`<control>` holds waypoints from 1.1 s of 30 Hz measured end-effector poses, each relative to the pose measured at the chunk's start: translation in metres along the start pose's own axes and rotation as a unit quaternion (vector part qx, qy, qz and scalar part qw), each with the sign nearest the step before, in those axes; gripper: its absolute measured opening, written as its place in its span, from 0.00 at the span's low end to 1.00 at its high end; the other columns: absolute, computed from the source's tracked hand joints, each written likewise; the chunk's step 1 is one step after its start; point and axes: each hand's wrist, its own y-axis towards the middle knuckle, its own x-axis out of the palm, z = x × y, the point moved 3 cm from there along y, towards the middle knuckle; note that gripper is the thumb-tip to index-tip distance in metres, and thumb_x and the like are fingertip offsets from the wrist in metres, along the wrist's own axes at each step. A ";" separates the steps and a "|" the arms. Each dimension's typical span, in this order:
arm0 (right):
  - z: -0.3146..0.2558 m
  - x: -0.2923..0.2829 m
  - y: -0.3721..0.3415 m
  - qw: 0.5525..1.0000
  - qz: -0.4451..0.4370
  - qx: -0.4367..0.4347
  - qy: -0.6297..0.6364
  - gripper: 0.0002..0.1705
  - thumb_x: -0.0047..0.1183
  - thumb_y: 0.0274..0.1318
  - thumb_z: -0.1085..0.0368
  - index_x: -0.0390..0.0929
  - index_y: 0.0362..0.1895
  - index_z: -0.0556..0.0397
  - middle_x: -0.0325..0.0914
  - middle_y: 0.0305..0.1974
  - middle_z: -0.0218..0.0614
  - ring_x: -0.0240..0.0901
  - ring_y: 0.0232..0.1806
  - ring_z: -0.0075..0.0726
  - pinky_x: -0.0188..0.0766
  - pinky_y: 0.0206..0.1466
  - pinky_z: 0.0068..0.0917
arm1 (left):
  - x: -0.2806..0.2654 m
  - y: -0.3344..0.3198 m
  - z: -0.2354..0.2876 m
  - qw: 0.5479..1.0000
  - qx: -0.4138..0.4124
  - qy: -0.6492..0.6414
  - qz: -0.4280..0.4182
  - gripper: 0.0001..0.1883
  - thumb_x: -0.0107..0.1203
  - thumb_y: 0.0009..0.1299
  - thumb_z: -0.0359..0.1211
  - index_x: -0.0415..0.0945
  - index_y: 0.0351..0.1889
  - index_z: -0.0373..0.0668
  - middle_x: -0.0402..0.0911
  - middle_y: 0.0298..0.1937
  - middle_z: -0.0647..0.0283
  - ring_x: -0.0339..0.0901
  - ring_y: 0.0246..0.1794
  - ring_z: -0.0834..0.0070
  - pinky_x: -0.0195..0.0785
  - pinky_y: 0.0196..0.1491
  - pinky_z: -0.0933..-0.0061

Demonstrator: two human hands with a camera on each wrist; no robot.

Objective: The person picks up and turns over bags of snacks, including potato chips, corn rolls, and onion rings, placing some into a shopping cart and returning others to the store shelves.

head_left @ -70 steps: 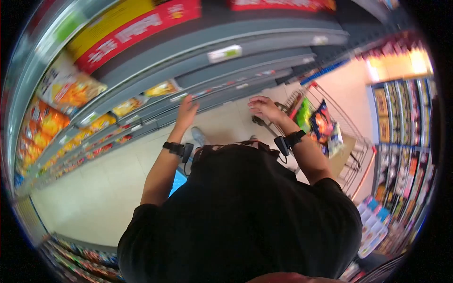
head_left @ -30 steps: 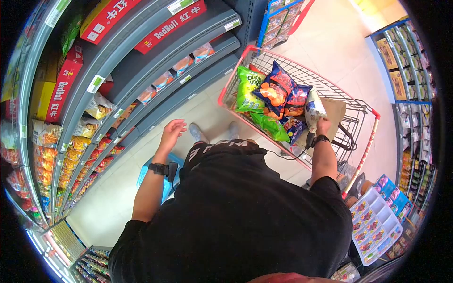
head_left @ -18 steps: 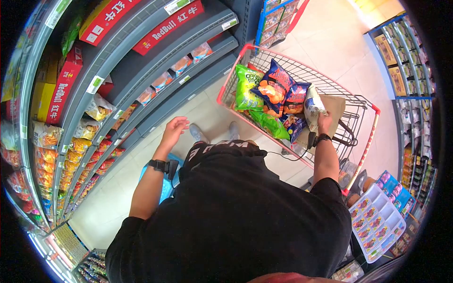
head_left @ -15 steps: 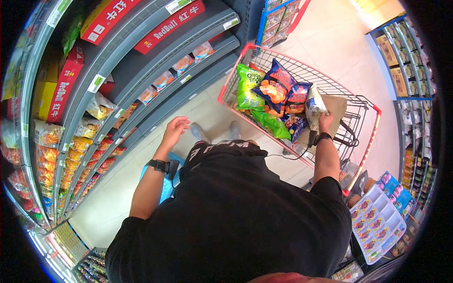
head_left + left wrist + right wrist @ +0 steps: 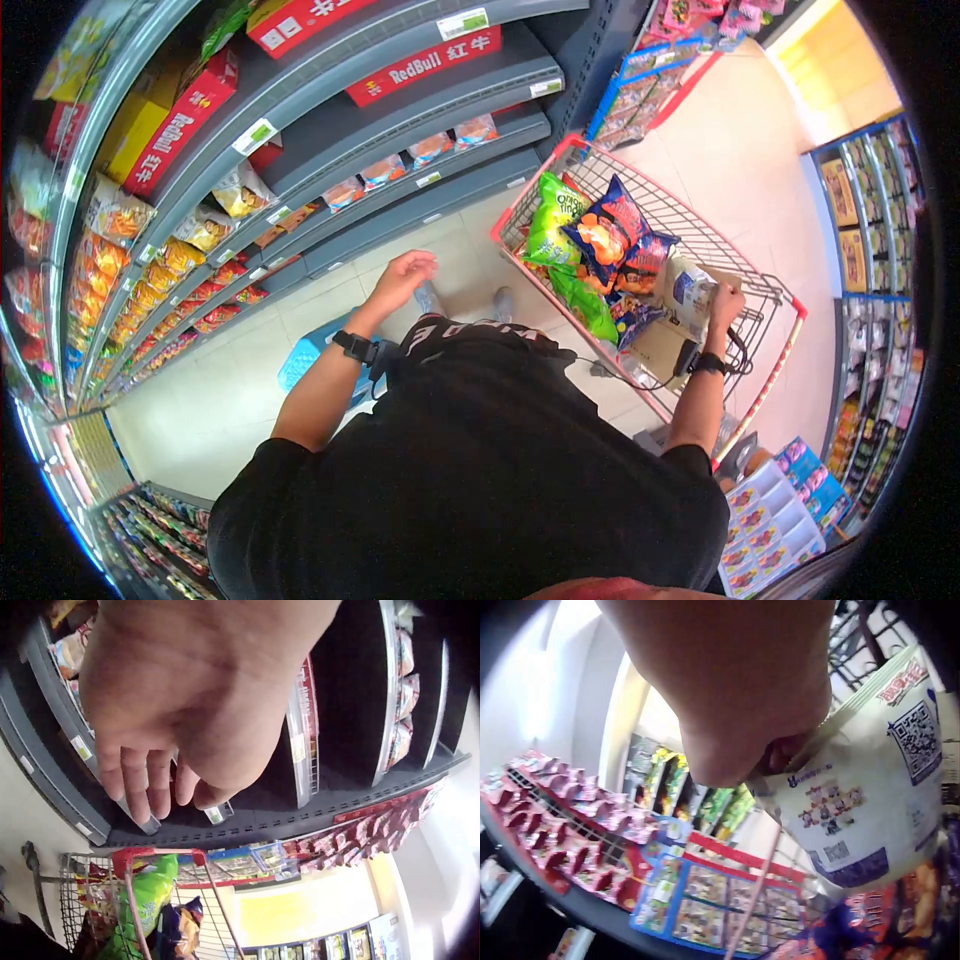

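My right hand [image 5: 727,305] grips a white snack bag [image 5: 690,295] by its top edge, over the shopping cart [image 5: 655,172]. In the right wrist view the white bag [image 5: 862,787] shows a QR code and small printed figures, its crimped end pinched under my right hand [image 5: 742,697]. Beside it in the cart lie a green onion rings bag [image 5: 552,222], dark blue and orange snack bags [image 5: 606,230] and another green bag [image 5: 583,303]. My left hand [image 5: 405,275] hangs in the air near the shelves, fingers loosely bent, holding nothing; in the left wrist view the left hand [image 5: 187,697] shows its palm.
Shelves [image 5: 400,130] with RedBull boxes [image 5: 425,65] and several snack bags run along the left. A blue basket [image 5: 315,365] is by the left leg. A blue-framed rack [image 5: 640,95] stands beyond the cart; another shelf [image 5: 865,250] is at right.
My right hand went from empty to gripping the white bag, then shifted it toward the cart's handle, away from the other bags. My left hand moved slightly forward and right. The head view has turned.
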 end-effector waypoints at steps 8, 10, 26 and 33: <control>-0.214 -0.028 -0.050 0.911 -0.231 -0.086 0.330 0.06 0.43 0.53 0.74 0.73 0.27 0.59 0.67 0.25 0.26 0.62 0.23 0.18 0.60 0.25 0.18 | 0.050 -0.008 0.105 0.982 0.118 -0.027 -0.147 0.22 0.48 0.74 0.38 0.63 0.63 0.41 0.73 0.58 0.59 0.75 0.54 0.71 0.66 0.56 0.68; -0.247 -0.011 -0.074 0.862 -0.281 -0.157 0.392 0.05 0.47 0.53 0.75 0.76 0.32 0.59 0.71 0.32 0.30 0.67 0.28 0.21 0.67 0.31 0.20 | 0.060 -0.014 0.126 0.978 0.108 -0.065 -0.168 0.24 0.46 0.75 0.41 0.59 0.66 0.42 0.71 0.61 0.58 0.73 0.57 0.68 0.66 0.57 0.67; -0.407 0.016 -0.281 0.531 -0.425 -0.698 0.225 0.09 0.58 0.37 0.71 0.74 0.29 0.54 0.68 0.30 0.35 0.72 0.33 0.40 0.71 0.35 0.36 | 0.042 -0.032 0.121 0.863 0.098 -0.496 0.001 0.36 0.39 0.73 0.58 0.54 0.69 0.42 0.62 0.69 0.57 0.59 0.69 0.66 0.48 0.71 0.60; -0.416 0.016 -0.300 0.483 -0.472 -0.721 0.157 0.08 0.54 0.44 0.69 0.76 0.33 0.54 0.68 0.35 0.37 0.73 0.39 0.42 0.71 0.41 0.36 | 0.034 -0.024 0.108 0.845 0.081 -0.526 0.057 0.28 0.48 0.73 0.47 0.62 0.64 0.40 0.72 0.61 0.55 0.73 0.58 0.66 0.66 0.61 0.64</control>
